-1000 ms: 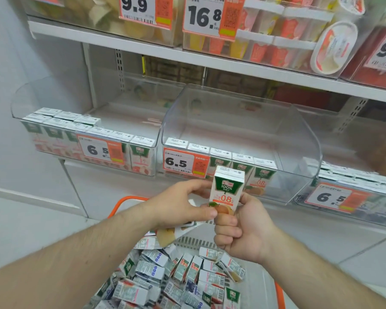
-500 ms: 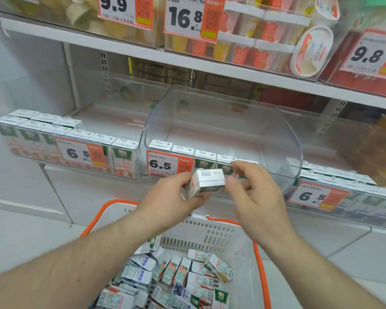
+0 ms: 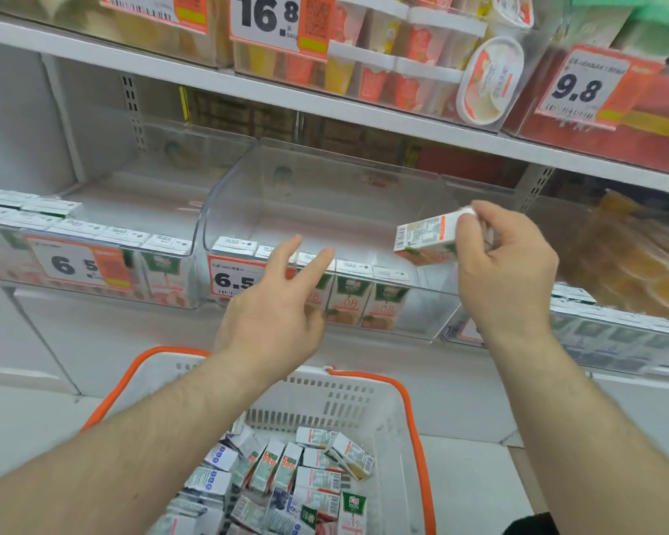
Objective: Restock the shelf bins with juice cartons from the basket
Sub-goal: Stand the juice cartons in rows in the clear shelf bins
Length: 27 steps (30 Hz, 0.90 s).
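Right hand [image 3: 506, 272] fingers pinch a juice carton [image 3: 425, 241] by one end, tilted on its side, barcode panel up, held over the right end of the middle bin [image 3: 325, 195]. Left hand [image 3: 273, 307] holds nothing, fingers spread, in front of that bin's "6.5" tag [image 3: 234, 279]. Front-row cartons [image 3: 364, 299] read "100%". Upper tags: "16.8", "9.8". Basket [image 3: 364, 395] below holds loose cartons.
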{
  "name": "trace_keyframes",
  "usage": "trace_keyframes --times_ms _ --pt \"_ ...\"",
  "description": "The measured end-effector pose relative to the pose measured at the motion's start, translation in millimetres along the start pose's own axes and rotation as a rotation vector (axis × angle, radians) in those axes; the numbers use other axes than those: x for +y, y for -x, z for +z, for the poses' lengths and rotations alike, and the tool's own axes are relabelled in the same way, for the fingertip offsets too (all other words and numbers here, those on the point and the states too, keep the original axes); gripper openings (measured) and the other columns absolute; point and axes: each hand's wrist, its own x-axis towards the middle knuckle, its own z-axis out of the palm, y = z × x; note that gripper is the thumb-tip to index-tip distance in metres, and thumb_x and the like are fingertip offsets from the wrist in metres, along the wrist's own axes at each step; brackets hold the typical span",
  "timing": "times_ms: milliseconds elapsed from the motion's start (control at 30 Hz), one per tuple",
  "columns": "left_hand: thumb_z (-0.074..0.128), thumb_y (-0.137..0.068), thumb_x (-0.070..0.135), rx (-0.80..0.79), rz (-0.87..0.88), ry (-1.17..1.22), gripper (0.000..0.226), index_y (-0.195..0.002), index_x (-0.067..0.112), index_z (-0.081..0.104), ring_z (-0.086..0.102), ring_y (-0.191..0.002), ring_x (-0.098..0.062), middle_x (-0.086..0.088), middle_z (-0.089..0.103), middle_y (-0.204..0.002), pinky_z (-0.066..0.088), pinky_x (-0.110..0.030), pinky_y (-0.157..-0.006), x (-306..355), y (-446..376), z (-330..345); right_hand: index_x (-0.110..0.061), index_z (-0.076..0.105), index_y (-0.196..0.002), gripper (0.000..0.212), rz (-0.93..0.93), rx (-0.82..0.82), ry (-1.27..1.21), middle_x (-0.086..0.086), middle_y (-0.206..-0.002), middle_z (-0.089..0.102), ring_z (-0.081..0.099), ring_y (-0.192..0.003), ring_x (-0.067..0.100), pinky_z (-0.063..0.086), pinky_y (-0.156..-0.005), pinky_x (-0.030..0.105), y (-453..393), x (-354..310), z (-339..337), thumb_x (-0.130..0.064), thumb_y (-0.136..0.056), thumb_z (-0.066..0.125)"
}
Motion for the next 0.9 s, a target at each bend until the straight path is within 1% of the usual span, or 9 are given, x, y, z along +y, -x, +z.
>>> trace_keyframes --times_ms 67,167,267,333,467,600,733,833,900 --pt "0.052 -0.093 0.032 -0.048 -0.015 -0.092 0.074 -0.150 0.049 0.010 0.052 -0.075 -0.019 0.008 -0.003 -0.162 0.036 -0.028 -0.063 -3 -1 2 -0.011 0.069 -0.119 0.033 -0.017 0.011 0.071 0.006 -0.113 0.068 0.054 -0.101 0.008 0.033 -0.086 0.012 -4 8 1 -0.028 -0.097 0.051" --pt "0.050 -0.092 0.028 -0.103 -0.036 -0.159 0.081 -0.150 0.051 -0.002 0.049 -0.074 -0.018 0.007 -0.012 -0.162 0.036 -0.029 -0.061 -6 -1 5 -0.008 0.064 -0.127 0.034 -0.043 -0.050 0.192 0.010 -0.125 0.063 0.055 -0.113 0.024 0.037 -0.092 0.031 -3 11 10 -0.024 -0.099 0.053" --pt "0.051 -0.090 0.026 -0.137 -0.050 -0.188 0.084 -0.150 0.050 -0.001 0.056 -0.079 -0.020 0.008 -0.014 -0.162 0.037 -0.029 -0.061 -7 -2 6 -0.008 0.061 -0.131 0.036 -0.039 -0.197 0.331 0.011 -0.132 0.056 0.057 -0.110 0.034 0.042 -0.088 0.038 2 9 19 -0.024 -0.100 0.051" --pt "0.052 -0.090 0.025 -0.143 -0.057 -0.186 0.083 -0.150 0.050 0.002 0.051 -0.077 -0.019 0.010 -0.014 -0.162 0.037 -0.029 -0.061 -7 -3 6 -0.007 0.060 -0.129 0.035 -0.022 -0.296 0.430 0.012 -0.132 0.054 0.057 -0.108 0.038 0.042 -0.084 0.038 3 9 24 -0.024 -0.101 0.050" --pt "0.053 -0.089 0.025 -0.151 -0.067 -0.164 0.082 -0.150 0.050 0.004 0.045 -0.074 -0.017 0.012 -0.012 -0.162 0.036 -0.029 -0.062 -7 -2 6 -0.004 0.061 -0.112 0.028 -0.009 -0.443 0.579 0.016 -0.122 0.054 0.057 -0.103 0.038 0.035 -0.072 0.034 3 10 33 -0.024 -0.103 0.043" --pt "0.053 -0.089 0.025 -0.161 -0.072 -0.145 0.082 -0.150 0.050 0.004 0.045 -0.074 -0.016 0.013 -0.011 -0.162 0.036 -0.028 -0.061 -7 -1 5 -0.004 0.064 -0.105 0.029 -0.022 -0.601 0.670 0.017 -0.108 0.058 0.055 -0.105 0.035 0.038 -0.075 0.033 5 7 38 -0.017 -0.103 0.039" --pt "0.053 -0.089 0.023 -0.163 -0.071 -0.128 0.083 -0.150 0.050 0.004 0.045 -0.072 -0.016 0.013 -0.012 -0.162 0.036 -0.027 -0.060 -7 -1 5 -0.006 0.056 -0.084 0.024 0.109 -0.640 0.628 0.014 -0.088 0.056 0.049 -0.083 0.032 0.036 -0.070 0.029 -1 10 42 -0.015 -0.099 0.040" --pt "0.053 -0.089 0.022 -0.161 -0.071 -0.123 0.085 -0.150 0.050 0.002 0.045 -0.070 -0.015 0.014 -0.013 -0.161 0.035 -0.026 -0.058 -7 -1 5 -0.004 0.056 -0.082 0.025 0.161 -0.648 0.593 0.015 -0.080 0.055 0.052 -0.078 0.034 0.039 -0.068 0.031 -2 10 40 -0.014 -0.097 0.039" --pt "0.053 -0.089 0.022 -0.161 -0.071 -0.126 0.085 -0.150 0.050 0.001 0.044 -0.068 -0.014 0.015 -0.013 -0.161 0.035 -0.026 -0.056 -7 -1 4 -0.005 0.053 -0.077 0.034 0.136 -0.652 0.578 0.016 -0.079 0.055 0.053 -0.080 0.035 0.039 -0.069 0.032 -1 9 37 -0.023 -0.100 0.035"
